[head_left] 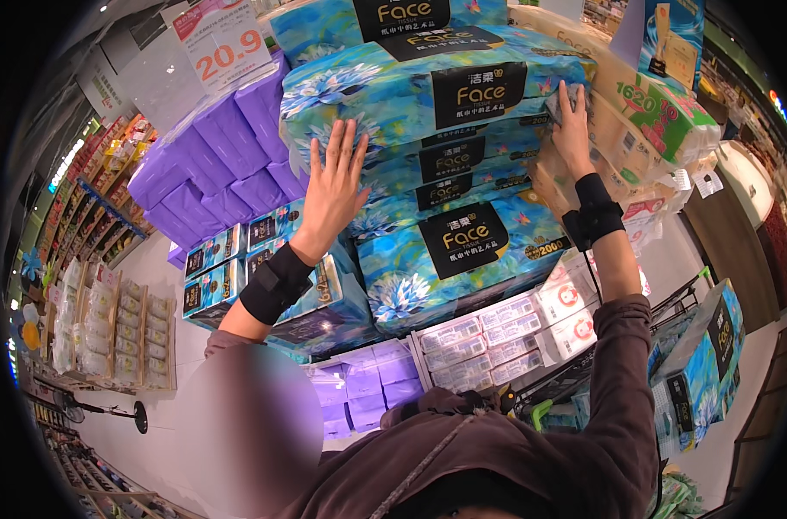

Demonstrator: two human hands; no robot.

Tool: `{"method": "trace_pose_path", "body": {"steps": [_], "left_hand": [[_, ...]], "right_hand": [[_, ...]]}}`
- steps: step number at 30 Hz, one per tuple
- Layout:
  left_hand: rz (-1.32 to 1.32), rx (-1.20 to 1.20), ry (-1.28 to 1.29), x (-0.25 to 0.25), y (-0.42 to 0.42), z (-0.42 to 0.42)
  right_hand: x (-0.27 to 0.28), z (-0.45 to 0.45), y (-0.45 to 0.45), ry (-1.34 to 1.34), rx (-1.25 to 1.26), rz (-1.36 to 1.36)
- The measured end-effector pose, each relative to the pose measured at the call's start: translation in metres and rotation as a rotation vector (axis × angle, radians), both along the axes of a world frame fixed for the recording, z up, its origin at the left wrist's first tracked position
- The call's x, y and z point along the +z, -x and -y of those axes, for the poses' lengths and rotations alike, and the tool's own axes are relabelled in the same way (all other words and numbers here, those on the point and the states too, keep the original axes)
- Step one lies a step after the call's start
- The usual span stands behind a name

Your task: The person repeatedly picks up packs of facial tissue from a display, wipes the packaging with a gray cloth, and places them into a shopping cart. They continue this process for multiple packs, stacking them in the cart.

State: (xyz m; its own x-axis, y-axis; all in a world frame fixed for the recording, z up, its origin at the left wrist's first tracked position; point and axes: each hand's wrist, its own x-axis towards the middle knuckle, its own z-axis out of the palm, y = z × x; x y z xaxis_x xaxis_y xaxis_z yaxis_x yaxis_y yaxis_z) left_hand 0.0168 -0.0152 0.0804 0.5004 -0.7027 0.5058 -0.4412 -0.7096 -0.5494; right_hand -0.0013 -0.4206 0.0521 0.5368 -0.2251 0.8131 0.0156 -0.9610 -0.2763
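Note:
My left hand (339, 175) lies flat, fingers spread, against the left front of a blue floral tissue multipack (400, 91). At that pack's right end is my right hand (572, 126), its fingers over a crumpled grey cloth (552, 107) pressed near the pack's edge. Several like packs are stacked beneath, and one more blue pack (530, 227) sits lower and nearer to me. Behind the top pack stands another blue pack (303, 29). Both wrists wear black straps.
Purple tissue packs (218, 143) and boxed tissues (215, 250) stand left. Beige packs (627, 139) and a green-and-white pack (666, 117) are at right. White packs (507, 324) lie below. A cart (682, 301) with blue packs (721, 363) stands low right. A price sign (221, 42) rises upper left.

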Motion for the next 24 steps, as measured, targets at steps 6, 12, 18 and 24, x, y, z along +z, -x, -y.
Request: {"method": "trace_pose_path", "body": {"steps": [6,12,18,24], "left_hand": [[-0.042,0.005,0.009,0.004,-0.013,0.002],[-0.071,0.006,0.0,0.008,-0.025,0.003],[-0.124,-0.053,0.058,0.012,-0.048,0.003],[-0.155,-0.079,0.081,0.014,-0.069,0.003]], "right_hand": [[0.003,0.005,-0.014,0.017,0.021,-0.032],[0.006,0.008,-0.034,0.029,-0.015,-0.066],[0.008,0.008,-0.051,0.02,-0.027,-0.085],[0.011,0.01,-0.065,-0.017,-0.009,-0.135]]}}
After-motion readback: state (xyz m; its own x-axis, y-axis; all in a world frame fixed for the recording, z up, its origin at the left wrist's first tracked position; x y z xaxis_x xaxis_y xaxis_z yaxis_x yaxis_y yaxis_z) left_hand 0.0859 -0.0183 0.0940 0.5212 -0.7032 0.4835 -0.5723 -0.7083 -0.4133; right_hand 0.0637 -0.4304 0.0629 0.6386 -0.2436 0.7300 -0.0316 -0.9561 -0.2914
